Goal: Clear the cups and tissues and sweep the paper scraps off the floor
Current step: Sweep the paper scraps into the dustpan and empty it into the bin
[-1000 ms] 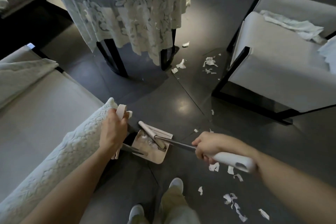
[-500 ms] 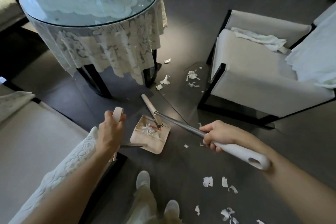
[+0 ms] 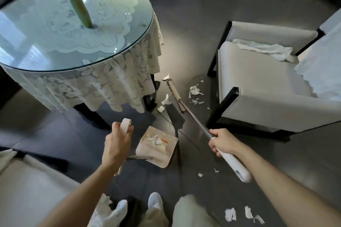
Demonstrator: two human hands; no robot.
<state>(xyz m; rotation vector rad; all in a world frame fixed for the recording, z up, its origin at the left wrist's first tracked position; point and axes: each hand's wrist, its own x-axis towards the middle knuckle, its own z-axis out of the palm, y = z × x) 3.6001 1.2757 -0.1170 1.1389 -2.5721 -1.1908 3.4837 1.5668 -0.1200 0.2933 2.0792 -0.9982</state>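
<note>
Far left: round glass-topped table, draped in a lace cloth that hung past dark legs, left edge cut off by the frame. On the glass, a green upright object, smeared by blur and not identifiable. Right: pale armchair on a dark frame, cut off at the right edge, with crumpled white cloth or tissue at the far end of the seat; could not tell which. Near left: pale sofa, only partly in frame. Dark tiled floor between all three.

Gripped the broom with the right hand, fingers wrapped where the metal shaft met the white handle. Broom head reached away to the floor between table leg and armchair. Could not tell whether the dark shape just near of the head was shadow or bristles.

Clamped the left hand round the upright white grip of the dustpan, which sat on the floor near centre. Hands well apart, pan between them.

Spotted paper scraps heaped small inside the pan, more touching or just beside the broom head, more just in front of the armchair, and a few near right beside the person's shoes.

Read no lettering anywhere. Made out only an orange patch inside the pan, too small to identify.
</note>
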